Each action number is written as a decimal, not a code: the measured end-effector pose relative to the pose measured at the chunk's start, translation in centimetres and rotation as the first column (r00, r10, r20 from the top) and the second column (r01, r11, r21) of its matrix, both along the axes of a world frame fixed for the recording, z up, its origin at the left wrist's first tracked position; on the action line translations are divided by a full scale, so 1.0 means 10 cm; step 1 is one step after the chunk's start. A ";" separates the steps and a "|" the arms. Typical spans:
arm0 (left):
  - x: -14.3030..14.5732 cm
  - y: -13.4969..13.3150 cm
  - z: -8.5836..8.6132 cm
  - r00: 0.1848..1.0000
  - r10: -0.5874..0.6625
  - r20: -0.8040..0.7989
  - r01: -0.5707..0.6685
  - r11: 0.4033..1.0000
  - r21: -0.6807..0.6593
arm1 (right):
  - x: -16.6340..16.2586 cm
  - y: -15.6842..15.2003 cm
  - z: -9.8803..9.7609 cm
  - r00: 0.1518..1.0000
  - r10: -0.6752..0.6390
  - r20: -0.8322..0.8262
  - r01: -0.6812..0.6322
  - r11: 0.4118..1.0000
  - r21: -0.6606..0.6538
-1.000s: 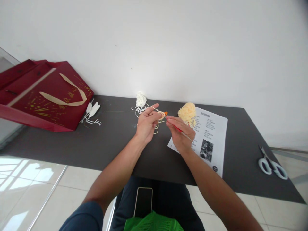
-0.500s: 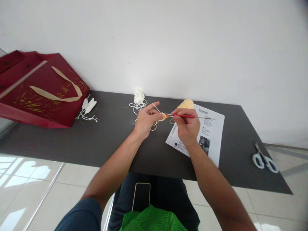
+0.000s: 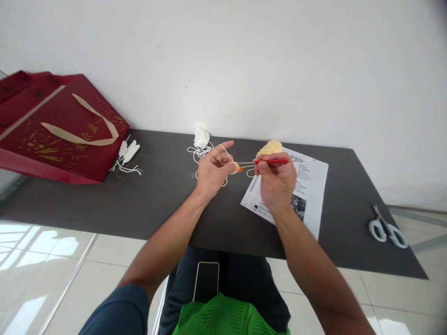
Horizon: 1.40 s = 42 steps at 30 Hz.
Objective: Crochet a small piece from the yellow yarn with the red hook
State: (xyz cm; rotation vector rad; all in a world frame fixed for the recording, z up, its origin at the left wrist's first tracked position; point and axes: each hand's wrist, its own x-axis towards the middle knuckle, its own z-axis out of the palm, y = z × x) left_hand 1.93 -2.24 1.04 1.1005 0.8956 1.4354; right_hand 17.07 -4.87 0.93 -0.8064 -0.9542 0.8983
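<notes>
My left hand (image 3: 214, 170) pinches a small piece of cream crochet work (image 3: 236, 167) between thumb and fingers. An orange bit (image 3: 240, 170) shows at its edge, too small to name. Cream yarn runs over the raised index finger. My right hand (image 3: 277, 179) is closed round the red handle of a crochet hook (image 3: 274, 161). Its thin metal shaft and a drawn-out strand of yarn stretch toward the crochet work. Behind the right hand lies a pale yellow yarn ball (image 3: 271, 148). Under that hand is a printed pattern sheet (image 3: 314, 186), partly hidden.
On the left stands a dark red paper bag (image 3: 66, 130) beside white crocheted pieces (image 3: 128, 152) with loose tails. White yarn (image 3: 201, 136) is heaped by the wall. Scissors (image 3: 387, 228) lie near the right edge of the dark table (image 3: 146, 195). A phone (image 3: 206, 282) rests on my lap.
My right hand has moved right and slightly up with the crochet hook, drawing a longer strand away from the crochet work. My left index finger has risen a little.
</notes>
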 end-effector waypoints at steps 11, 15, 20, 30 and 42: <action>-0.02 0.02 -0.02 0.995 -0.073 0.074 0.079 0.994 -0.074 | 0.01 0.01 0.04 0.992 0.074 -0.098 -0.077 0.997 -0.025; 0.01 -0.01 -0.03 0.999 -0.039 0.008 0.039 0.999 -0.028 | -0.04 0.04 0.01 0.972 0.118 -0.204 -0.147 0.980 -0.134; 0.02 -0.02 -0.03 0.999 0.011 -0.042 -0.011 1.000 -0.008 | -0.11 0.03 -0.04 0.952 0.119 -0.284 -0.174 0.968 -0.178; 0.01 0.00 -0.06 0.997 -0.004 0.075 0.000 0.999 0.054 | -0.18 0.00 -0.04 0.949 0.110 -0.297 -0.172 0.966 -0.194; 0.04 -0.02 -0.03 0.970 -0.033 0.241 0.056 0.994 -0.090 | -0.22 -0.16 -0.10 0.919 -0.204 0.336 0.187 0.979 0.082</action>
